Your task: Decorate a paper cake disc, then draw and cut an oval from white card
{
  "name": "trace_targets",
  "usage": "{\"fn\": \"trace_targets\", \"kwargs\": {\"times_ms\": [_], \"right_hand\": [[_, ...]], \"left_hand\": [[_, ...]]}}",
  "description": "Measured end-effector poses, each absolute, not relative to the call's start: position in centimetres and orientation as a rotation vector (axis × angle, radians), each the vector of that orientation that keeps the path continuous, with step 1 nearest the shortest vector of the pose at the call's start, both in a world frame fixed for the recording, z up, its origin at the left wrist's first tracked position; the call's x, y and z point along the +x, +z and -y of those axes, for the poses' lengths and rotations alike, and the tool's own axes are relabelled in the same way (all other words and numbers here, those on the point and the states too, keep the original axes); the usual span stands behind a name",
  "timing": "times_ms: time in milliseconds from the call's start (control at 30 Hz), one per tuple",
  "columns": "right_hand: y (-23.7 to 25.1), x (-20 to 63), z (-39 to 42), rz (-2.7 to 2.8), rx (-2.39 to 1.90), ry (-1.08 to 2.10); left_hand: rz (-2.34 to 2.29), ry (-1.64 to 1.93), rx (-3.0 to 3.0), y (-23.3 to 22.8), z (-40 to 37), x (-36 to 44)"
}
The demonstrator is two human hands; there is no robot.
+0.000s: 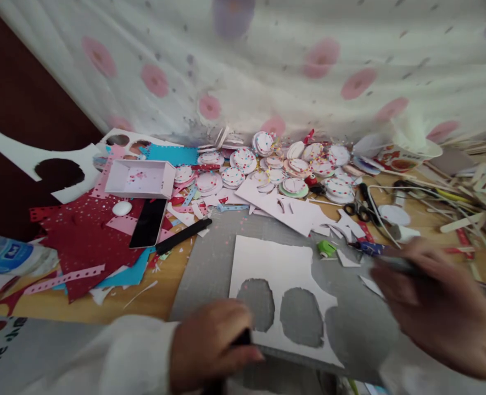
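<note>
My left hand [212, 345] is closed around a small black object [243, 337] at the near edge of a white foam sheet [273, 269] with round holes cut out of it. The sheet lies on a grey cutting mat [210, 269]. My right hand [440, 307], blurred by motion, hovers over the right side of the mat and appears to hold a dark, pen-like tool [403, 266] that pokes out on both sides of it.
Decorated paper discs [267, 167] are piled at the back by a dotted curtain [243, 66]. A white box [140, 178], phone [147, 222], black marker [184, 236], red sheet [82, 236], scissors [360, 206], water bottle [12, 255] and scraps surround the mat.
</note>
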State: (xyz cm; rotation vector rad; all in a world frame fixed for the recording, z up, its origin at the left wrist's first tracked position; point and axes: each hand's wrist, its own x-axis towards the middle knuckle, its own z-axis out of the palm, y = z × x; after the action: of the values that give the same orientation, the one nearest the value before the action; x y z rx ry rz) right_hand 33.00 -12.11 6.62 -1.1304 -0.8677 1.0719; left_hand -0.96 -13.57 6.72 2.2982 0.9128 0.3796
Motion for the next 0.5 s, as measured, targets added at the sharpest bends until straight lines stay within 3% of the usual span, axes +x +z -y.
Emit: {"fn": "trace_targets", "kwargs": {"times_ms": [133, 333, 500], "right_hand": [[6.3, 25.3, 7.3, 0.774, -1.047, 1.417], [4.2, 21.9, 5.4, 0.959, -1.075, 1.426], [1.9, 20.8, 3.2, 1.096, -1.107, 1.391]], "left_hand": [[-0.402, 0.480, 2.809, 1.4, 13.7, 8.0], [-0.587, 0.548, 2.884, -2.8, 13.8, 11.8], [-0.613, 0.656, 2.971, -2.5, 13.2, 11.3]]}}
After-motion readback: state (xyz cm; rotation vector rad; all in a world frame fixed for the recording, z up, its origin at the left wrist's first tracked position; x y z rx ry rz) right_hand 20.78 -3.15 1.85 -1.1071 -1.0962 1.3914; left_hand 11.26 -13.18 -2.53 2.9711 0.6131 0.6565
